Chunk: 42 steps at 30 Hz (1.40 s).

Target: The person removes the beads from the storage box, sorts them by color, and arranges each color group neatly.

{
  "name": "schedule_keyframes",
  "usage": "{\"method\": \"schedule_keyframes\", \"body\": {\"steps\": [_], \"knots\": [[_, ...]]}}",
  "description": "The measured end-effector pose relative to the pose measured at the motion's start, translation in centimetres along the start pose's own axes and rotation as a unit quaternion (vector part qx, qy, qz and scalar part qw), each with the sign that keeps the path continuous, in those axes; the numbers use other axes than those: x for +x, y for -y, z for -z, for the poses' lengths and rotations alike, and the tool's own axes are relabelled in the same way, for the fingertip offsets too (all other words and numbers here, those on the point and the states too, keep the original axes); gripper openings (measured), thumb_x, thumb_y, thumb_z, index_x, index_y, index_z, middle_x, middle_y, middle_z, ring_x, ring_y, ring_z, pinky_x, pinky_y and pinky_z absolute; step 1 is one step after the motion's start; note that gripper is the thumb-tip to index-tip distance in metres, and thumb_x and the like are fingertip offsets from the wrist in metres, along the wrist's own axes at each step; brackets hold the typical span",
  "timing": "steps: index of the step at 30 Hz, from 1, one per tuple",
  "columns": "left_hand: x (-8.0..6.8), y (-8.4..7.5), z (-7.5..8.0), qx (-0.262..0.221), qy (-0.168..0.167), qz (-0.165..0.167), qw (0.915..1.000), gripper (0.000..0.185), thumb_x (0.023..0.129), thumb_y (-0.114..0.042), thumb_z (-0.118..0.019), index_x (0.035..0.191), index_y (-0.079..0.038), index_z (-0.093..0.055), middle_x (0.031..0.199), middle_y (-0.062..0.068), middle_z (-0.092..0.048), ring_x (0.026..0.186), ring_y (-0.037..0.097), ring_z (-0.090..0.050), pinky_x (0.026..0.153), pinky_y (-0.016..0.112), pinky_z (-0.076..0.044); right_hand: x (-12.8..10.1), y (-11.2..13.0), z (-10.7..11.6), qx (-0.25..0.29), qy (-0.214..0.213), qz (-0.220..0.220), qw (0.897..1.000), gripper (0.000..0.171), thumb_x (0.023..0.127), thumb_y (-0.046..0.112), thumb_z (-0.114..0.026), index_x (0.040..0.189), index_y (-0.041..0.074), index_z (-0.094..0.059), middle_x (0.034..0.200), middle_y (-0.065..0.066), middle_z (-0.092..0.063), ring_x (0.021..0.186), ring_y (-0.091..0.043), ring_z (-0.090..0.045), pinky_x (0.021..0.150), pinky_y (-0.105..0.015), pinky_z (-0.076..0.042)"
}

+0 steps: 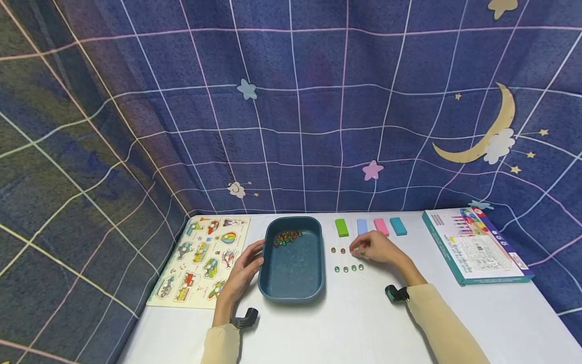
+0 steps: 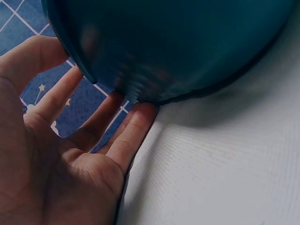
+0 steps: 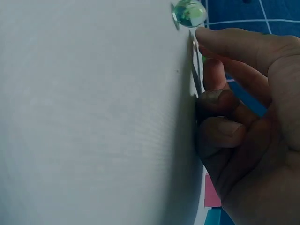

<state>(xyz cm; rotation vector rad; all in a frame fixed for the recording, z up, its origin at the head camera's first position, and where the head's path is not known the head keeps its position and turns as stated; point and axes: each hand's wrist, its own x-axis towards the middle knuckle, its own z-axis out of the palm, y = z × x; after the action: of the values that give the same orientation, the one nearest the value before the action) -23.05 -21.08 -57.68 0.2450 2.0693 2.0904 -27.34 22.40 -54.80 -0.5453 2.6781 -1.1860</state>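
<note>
Marbles [image 1: 348, 268] sit in short rows on the white table [image 1: 345, 323], right of the tray [image 1: 293, 260]. Right hand [image 1: 376, 247], fingers curled, touches one green marble [image 3: 189, 13]; a careless nudge likely scatters the rows. Left hand [image 1: 243, 273], fingers spread, steadies the tray's side; a bump could jolt it.

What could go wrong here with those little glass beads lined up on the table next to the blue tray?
The right hand rests among the loose beads; a sweep of the fingers could scatter both rows, and the round beads might roll off the smooth white table.

The left hand only touches the tray's side with straight fingers, so a push could slide the tray into the beads beside it, or shift the pile of beads inside it.
</note>
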Motion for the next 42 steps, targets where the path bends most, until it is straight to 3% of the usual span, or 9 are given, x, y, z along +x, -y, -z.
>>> {"method": "schedule_keyframes", "body": {"steps": [7,15,20,24,33,37,42], "knots": [[0.0,0.0,0.0,0.001,-0.005,-0.003,1.0,0.057,0.104,-0.014,-0.061,0.159,-0.013,-0.045,0.165,0.018,-0.043,0.139,0.016,-0.052,0.11,0.021,-0.05,0.0,0.1,0.0,-0.006,0.007,0.001,1.0,0.015,0.089,0.008,-0.081,0.104,0.009,-0.083,0.074,0.003,-0.064,0.068,-0.008,-0.049,0.061,-0.021,-0.041],[-0.1,-0.1,-0.1,0.001,-0.005,0.007,1.0,0.058,0.104,-0.015,-0.061,0.159,-0.015,-0.045,0.166,0.015,-0.043,0.145,0.026,-0.047,0.119,0.035,-0.046,0.5,0.0,0.6,0.044,0.005,0.01,0.999,0.024,0.087,0.004,-0.08,0.112,0.003,-0.08,0.075,0.0,-0.064,0.066,-0.006,-0.051,0.056,-0.019,-0.039],[-0.1,-0.2,-0.1,-0.003,-0.009,0.01,0.9999,0.058,0.104,-0.014,-0.061,0.159,-0.015,-0.045,0.166,0.015,-0.042,0.148,0.029,-0.044,0.122,0.041,-0.044,2.0,2.7,0.8,0.076,-0.013,0.023,0.997,0.028,0.092,0.014,-0.079,0.115,-0.001,-0.078,0.079,0.0,-0.066,0.065,-0.005,-0.049,0.054,-0.02,-0.037],[-0.1,-0.1,-0.1,-0.005,-0.009,0.011,0.9999,0.057,0.104,-0.014,-0.061,0.159,-0.016,-0.045,0.166,0.015,-0.042,0.148,0.029,-0.044,0.123,0.041,-0.044,3.7,6.1,0.5,0.134,-0.001,0.028,0.991,0.034,0.095,0.02,-0.077,0.121,-0.002,-0.075,0.077,0.002,-0.063,0.06,-0.006,-0.045,0.052,-0.022,-0.036],[0.0,0.2,-0.1,-0.001,-0.003,0.008,1.0,0.058,0.104,-0.015,-0.061,0.16,-0.016,-0.044,0.167,0.015,-0.042,0.149,0.03,-0.044,0.127,0.05,-0.04,7.9,12.4,-3.5,0.216,0.038,0.051,0.974,0.028,0.099,0.023,-0.075,0.122,0.008,-0.077,0.072,-0.001,-0.06,0.053,-0.013,-0.042,0.055,-0.032,-0.038],[0.0,0.1,0.0,-0.004,0.001,0.008,1.0,0.057,0.105,-0.015,-0.06,0.16,-0.016,-0.044,0.166,0.016,-0.042,0.145,0.025,-0.046,0.121,0.038,-0.046,9.4,14.0,-5.9,0.229,0.042,0.034,0.972,0.032,0.099,0.025,-0.075,0.124,0.005,-0.076,0.069,0.002,-0.061,0.054,-0.014,-0.045,0.058,-0.04,-0.042],[0.1,0.1,0.1,-0.007,0.01,0.003,0.9999,0.058,0.105,-0.016,-0.06,0.161,-0.014,-0.042,0.167,0.017,-0.04,0.143,0.022,-0.046,0.111,0.023,-0.05,10.9,14.4,-8.8,0.196,0.044,0.002,0.98,0.025,0.095,0.021,-0.079,0.115,0.006,-0.08,0.067,-0.002,-0.063,0.055,-0.011,-0.051,0.055,-0.033,-0.046]]}}
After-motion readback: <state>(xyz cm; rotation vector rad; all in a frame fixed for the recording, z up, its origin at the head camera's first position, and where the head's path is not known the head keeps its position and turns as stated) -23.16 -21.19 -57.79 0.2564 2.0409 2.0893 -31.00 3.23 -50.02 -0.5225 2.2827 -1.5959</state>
